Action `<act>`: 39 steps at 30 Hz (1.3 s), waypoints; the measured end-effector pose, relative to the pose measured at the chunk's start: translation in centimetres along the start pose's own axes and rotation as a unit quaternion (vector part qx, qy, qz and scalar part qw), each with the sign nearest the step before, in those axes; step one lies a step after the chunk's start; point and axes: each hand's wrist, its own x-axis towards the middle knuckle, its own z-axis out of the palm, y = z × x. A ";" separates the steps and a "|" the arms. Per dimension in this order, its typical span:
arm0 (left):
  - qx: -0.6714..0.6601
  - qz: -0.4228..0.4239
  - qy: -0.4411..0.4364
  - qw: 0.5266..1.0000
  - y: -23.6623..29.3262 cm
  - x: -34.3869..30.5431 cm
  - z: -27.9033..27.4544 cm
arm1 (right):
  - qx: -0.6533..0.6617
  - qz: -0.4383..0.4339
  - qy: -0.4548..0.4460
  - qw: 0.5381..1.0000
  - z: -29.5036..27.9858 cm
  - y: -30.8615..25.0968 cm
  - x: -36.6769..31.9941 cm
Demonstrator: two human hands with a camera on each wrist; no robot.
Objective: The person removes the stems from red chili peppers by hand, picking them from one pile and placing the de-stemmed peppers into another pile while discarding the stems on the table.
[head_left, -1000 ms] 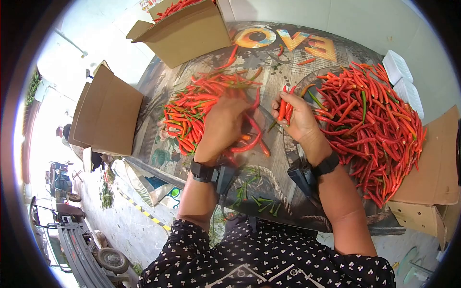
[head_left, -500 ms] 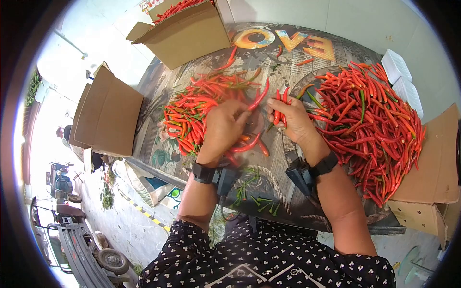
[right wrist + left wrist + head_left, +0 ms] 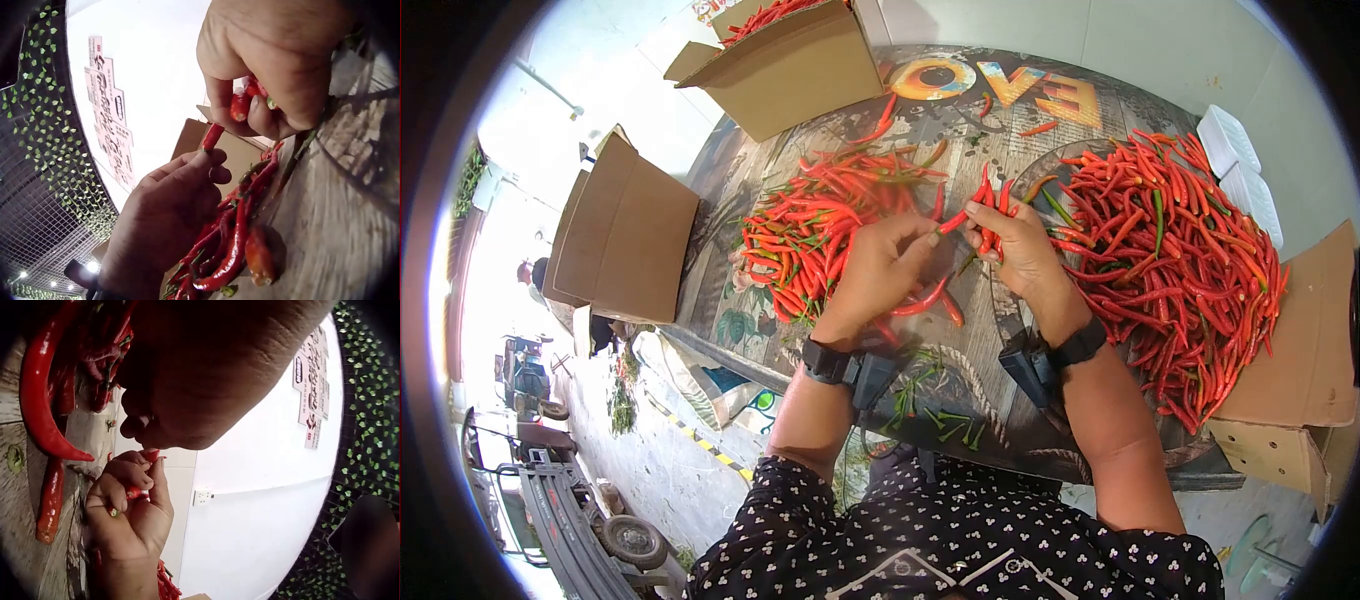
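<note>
A red chili pepper (image 3: 953, 222) spans the gap between the two hands. My left hand (image 3: 882, 268) pinches its green stem end between thumb and fingertip. My right hand (image 3: 1022, 252) grips the other part of it, and more red chilies (image 3: 239, 107) are tucked in its curled fingers. In the right wrist view the left thumb sits right at the end of the pinched chili (image 3: 212, 137). Left of the hands lies a heap of chilies with green stems (image 3: 800, 225). To the right is a larger heap of red chilies (image 3: 1175, 270).
Cardboard boxes stand at the back (image 3: 800, 75) and left (image 3: 635, 235), the back one holding chilies. Another carton (image 3: 1290, 340) is at the right edge. White plastic trays (image 3: 1230, 140) sit behind the right heap. Loose green stems (image 3: 950, 425) lie near the table's front edge.
The left hand came from the left heap with a red chili and moved right until it met the right hand. The right hand, still holding its chilies, now grips this chili too.
</note>
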 end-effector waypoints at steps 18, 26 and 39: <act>0.094 0.029 0.055 0.994 -0.3 0.1 -0.1 | -0.090 -0.087 -0.016 0.992 0.7 0.1 -0.4; 0.105 0.010 0.109 0.988 -0.2 0.3 0.0 | -0.154 -0.118 -0.043 0.980 1.5 0.3 -0.7; -0.131 0.082 -0.015 0.988 -0.5 0.0 -1.6 | 0.095 -0.024 -0.041 0.994 -0.8 0.0 0.4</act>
